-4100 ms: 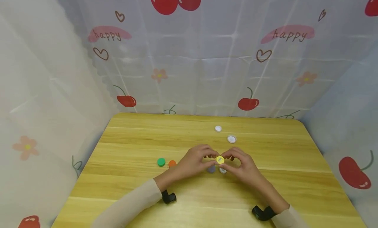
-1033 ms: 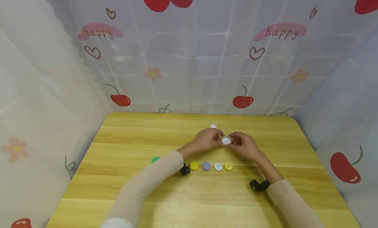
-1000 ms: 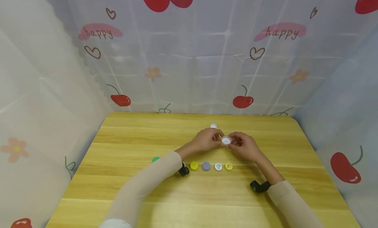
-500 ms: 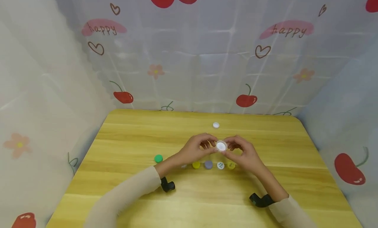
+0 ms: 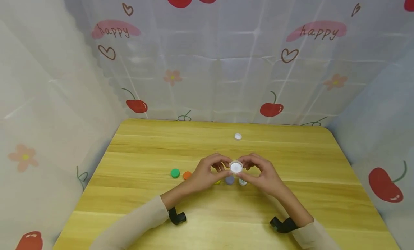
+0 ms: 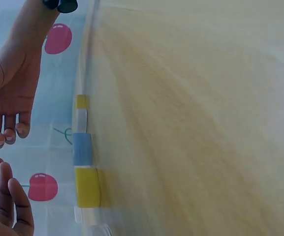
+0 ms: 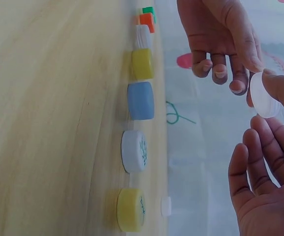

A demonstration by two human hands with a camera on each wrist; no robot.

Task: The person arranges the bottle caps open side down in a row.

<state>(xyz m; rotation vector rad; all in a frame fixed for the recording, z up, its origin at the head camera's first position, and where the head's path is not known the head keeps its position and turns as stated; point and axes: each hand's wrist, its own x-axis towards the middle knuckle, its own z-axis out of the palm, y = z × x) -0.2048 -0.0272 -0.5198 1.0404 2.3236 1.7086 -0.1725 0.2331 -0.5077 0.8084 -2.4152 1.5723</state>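
Observation:
Between both hands, raised above the table, is a white bottle cap (image 5: 236,167) with a translucent rim, its hollow side facing up in the head view. My left hand (image 5: 207,172) pinches its left edge with thumb and fingertips. On the opposite edge my right hand (image 5: 266,176) pinches it too. Below them runs a row of bottle caps, partly hidden by the hands in the head view. The right wrist view shows a yellow printed cap (image 7: 130,210), a white printed cap (image 7: 133,151), a blue-purple cap (image 7: 140,101), and a plain yellow cap (image 7: 142,64).
Farther along the row stand a whitish cap (image 7: 143,38), an orange cap (image 5: 187,175) and a green cap (image 5: 175,173). One small white cap (image 5: 238,136) lies near the back of the wooden table (image 5: 155,145). A printed curtain (image 5: 213,88) surrounds the table's back and sides.
Earlier both hands held the yellow printed cap, which now stands at the row's right end. They took the white cap from farther back and brought it toward the person, over the row.

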